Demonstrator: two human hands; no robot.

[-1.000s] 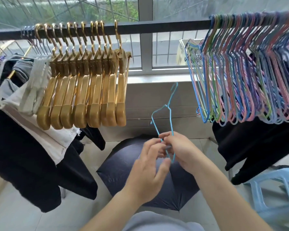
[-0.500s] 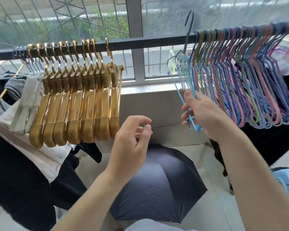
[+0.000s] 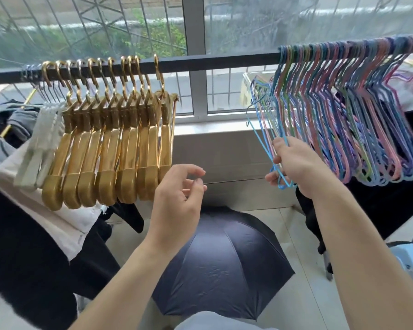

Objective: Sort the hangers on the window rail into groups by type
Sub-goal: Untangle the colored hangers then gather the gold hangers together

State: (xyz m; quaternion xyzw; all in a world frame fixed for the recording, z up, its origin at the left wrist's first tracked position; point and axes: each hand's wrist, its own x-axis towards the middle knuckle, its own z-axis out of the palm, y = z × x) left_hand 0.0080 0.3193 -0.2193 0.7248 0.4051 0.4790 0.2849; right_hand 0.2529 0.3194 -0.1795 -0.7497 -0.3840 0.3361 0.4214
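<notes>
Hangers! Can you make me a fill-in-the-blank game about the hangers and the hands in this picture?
1. The chunky hangers hanging left on the rail are ____ coloured.
2. The right hand holds a thin ____ wire hanger.
3. The left hand holds ____.
4. The dark thing on the floor under the hands is an open ____.

Missing words: gold; blue; nothing; umbrella

Both forearms are bare, no sleeves showing; a pale grey garment [image 3: 208, 321], perhaps a shirt, shows below.

Dark rail [image 3: 219, 60], gold hangers [image 3: 110, 148], coloured wire hangers [image 3: 358, 129]
</notes>
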